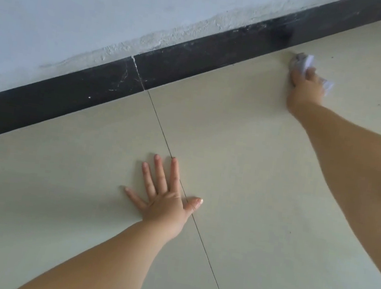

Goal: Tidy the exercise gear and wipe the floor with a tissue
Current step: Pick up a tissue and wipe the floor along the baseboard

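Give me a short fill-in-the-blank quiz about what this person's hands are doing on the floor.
1. The right hand holds a crumpled ____ on the floor tiles.
2. The left hand lies ____ on the tiles, fingers spread.
3. The tissue is close to the ____ baseboard.

Missing words: tissue; flat; black

The floor below me consists of large pale beige tiles with a smooth matte finish. A thin dark grout line runs from the wall base toward me. A black skirting band borders the floor along the wall; it carries white scuffs and one vertical joint. Above it, the wall is pale bluish-white, its paint rough and flaking near the band. Lighting is soft and even.
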Demonstrator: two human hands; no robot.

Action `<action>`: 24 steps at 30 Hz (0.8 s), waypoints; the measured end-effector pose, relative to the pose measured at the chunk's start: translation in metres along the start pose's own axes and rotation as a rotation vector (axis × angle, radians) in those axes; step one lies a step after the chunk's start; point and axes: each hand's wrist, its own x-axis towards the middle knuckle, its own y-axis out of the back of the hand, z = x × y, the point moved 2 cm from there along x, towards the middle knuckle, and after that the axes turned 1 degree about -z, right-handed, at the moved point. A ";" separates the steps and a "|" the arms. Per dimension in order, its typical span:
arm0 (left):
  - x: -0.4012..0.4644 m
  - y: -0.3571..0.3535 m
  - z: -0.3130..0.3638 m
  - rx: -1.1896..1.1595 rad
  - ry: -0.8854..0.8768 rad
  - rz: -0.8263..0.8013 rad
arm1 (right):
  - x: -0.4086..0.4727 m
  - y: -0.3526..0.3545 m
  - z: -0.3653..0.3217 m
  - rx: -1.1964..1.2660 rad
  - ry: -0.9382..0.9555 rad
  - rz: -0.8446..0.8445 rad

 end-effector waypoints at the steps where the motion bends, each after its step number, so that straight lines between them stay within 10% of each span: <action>1: 0.000 0.000 0.000 -0.009 -0.005 0.011 | -0.013 -0.009 -0.012 0.010 0.087 -0.003; 5: -0.002 0.002 -0.001 -0.029 -0.027 0.038 | -0.099 -0.048 -0.041 0.091 0.426 -0.008; 15: -0.063 0.034 -0.054 0.074 -0.066 -0.106 | -0.384 -0.069 -0.036 0.189 0.348 -0.429; 19: -0.150 0.061 -0.107 0.169 -0.098 -0.057 | -0.424 -0.021 -0.068 0.164 0.005 -0.827; 24: -0.261 0.149 -0.121 0.116 -0.024 -0.087 | -0.446 0.118 -0.101 0.182 0.050 -0.824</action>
